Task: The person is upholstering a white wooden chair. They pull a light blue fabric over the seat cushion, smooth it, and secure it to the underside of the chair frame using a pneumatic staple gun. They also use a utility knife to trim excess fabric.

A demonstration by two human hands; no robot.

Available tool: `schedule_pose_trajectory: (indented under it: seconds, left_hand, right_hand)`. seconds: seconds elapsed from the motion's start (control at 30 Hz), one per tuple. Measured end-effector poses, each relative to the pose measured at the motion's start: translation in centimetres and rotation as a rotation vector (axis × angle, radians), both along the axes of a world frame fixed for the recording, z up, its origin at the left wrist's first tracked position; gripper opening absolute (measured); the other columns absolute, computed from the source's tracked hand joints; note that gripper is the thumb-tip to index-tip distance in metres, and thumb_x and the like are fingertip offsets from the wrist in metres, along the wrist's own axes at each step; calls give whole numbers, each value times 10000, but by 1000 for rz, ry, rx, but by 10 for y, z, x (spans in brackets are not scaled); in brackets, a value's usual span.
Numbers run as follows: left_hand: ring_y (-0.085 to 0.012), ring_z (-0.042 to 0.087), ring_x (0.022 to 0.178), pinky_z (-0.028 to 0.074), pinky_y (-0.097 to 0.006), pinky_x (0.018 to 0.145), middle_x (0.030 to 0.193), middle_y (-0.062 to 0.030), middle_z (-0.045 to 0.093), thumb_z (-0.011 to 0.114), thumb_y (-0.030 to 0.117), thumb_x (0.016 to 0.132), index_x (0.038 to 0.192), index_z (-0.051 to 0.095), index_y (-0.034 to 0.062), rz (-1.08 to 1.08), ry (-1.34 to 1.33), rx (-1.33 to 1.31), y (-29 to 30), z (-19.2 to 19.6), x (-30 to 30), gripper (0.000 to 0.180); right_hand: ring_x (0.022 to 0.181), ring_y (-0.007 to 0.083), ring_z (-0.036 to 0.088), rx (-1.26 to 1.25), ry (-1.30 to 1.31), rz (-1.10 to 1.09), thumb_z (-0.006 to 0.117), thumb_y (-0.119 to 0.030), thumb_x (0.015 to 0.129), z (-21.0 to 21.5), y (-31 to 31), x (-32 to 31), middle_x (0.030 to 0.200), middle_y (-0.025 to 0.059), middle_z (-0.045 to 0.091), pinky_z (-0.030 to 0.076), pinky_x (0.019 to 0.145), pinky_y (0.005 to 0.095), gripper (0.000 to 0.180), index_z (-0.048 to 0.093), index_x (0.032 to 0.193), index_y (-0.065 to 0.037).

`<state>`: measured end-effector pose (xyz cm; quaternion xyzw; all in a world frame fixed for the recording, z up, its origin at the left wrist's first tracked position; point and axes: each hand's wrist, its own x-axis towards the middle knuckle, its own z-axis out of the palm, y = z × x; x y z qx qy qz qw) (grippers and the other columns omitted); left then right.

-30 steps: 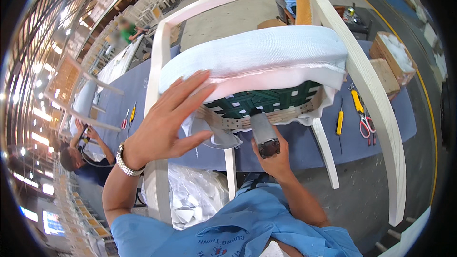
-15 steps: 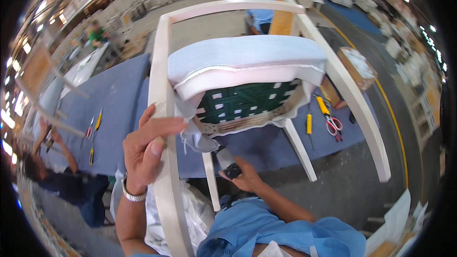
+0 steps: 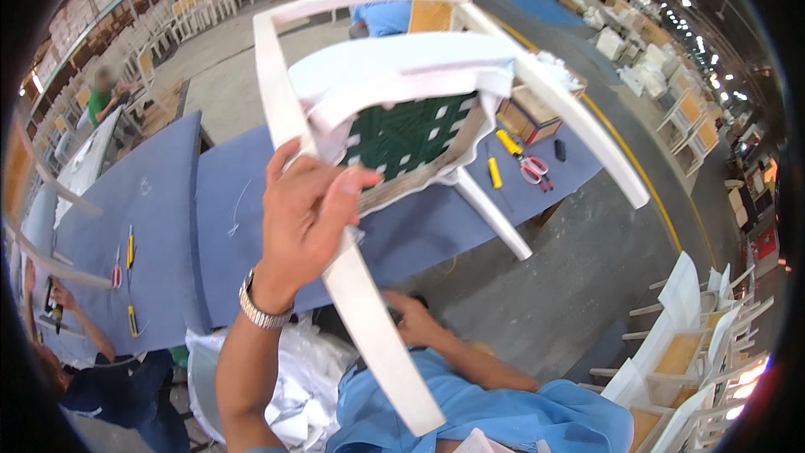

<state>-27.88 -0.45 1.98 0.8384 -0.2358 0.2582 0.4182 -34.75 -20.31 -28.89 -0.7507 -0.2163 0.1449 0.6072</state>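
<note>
A pale wooden chair frame (image 3: 381,344) lies tipped over on the blue-covered table, its legs pointing toward me. Its seat has light fabric (image 3: 402,54) over padding, and dark green webbing (image 3: 411,138) shows on the underside. My left hand (image 3: 302,218), with a metal watch on the wrist, reaches over the near left leg. Its thumb and forefinger close together on the fabric edge at the seat corner. Lower down, behind that leg, my right hand (image 3: 412,320) is closed round a dark staple gun, mostly hidden by the leg and fingers.
On the table (image 3: 243,252) lie a yellow-handled screwdriver (image 3: 494,174), a yellow cutter (image 3: 508,143) and red scissors (image 3: 533,169), beside a cardboard box (image 3: 532,113). A co-worker (image 3: 109,394) works at the left. Stacked chairs (image 3: 679,361) stand at the right.
My view has turned, shifting the scene. My left hand has moved in to the seat corner, its thumb and forefinger drawn together. My right hand and the staple gun have drawn back behind the leg.
</note>
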Motion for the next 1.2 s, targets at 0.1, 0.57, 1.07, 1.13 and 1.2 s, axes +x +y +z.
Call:
schedule_pose_trajectory:
  seconds: [0.1,0.57,1.07,1.13,1.2]
  left_hand:
    - [-170,576,618,448,-371,966,600,-3,632,675,297,967,978,801,92,-54,7,121,9,8,2,241]
    - [-245,460,1410,330,-370,1188,1529,-193,498,357,723,1015,1505,509,58,-104,620,298,55,46,349,840]
    - [-246,582,1278,424,-334,1102,1452,-202,559,596,658,951,1487,489,3,-266,910,457,-18,71,253,853]
    - [-298,485,1402,334,-368,1181,1548,-239,455,580,696,936,1560,380,10,-240,655,626,-13,69,249,949]
    - [-346,619,1270,409,-389,1123,1425,-309,557,579,793,859,1586,305,-8,-189,399,767,0,60,261,1116]
  right_hand:
    - [1086,257,702,-11,-18,-141,752,-48,682,-10,-2,-12,1254,194,697,543,935,385,746,565,1403,-12]
    - [1089,417,675,-141,-44,-147,687,-36,634,45,-9,-14,1217,252,676,532,925,439,756,566,1378,15]
    - [881,265,717,27,-144,-501,852,-169,784,80,-43,-13,1023,160,740,556,831,363,517,674,1248,-25]
    - [850,240,703,97,-248,-529,855,-161,787,95,-44,0,1008,139,737,555,814,353,486,683,1222,-31]
    - [833,254,703,154,-352,-569,846,-149,794,106,-43,17,990,135,734,554,785,350,472,684,1221,-29]
